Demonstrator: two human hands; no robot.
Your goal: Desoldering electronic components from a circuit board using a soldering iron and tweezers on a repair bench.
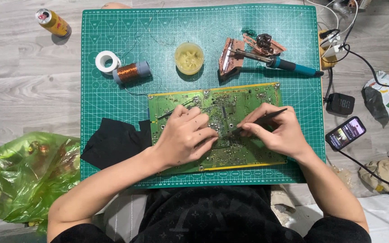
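Observation:
A large green circuit board [248, 96] lies on a green cutting mat [113, 54]. My left hand [183, 135] rests on the board's left half and pinches thin metal tweezers [176, 110] that point up and left. My right hand [278, 130] holds a dark slim tool [262, 119] like a pen, its tip down on the board's middle, close to my left fingers. Both hands cover part of the board.
On the mat behind the board stand a white tape roll [106, 60], a copper wire spool [130, 72], a yellow paste tub [189, 57] and a soldering iron [289, 65] on a copper stand. A black cloth [113, 139] lies left, a green plastic bag [28, 173] beside it, a phone [345, 132] and cables right, a can [52, 22] far left.

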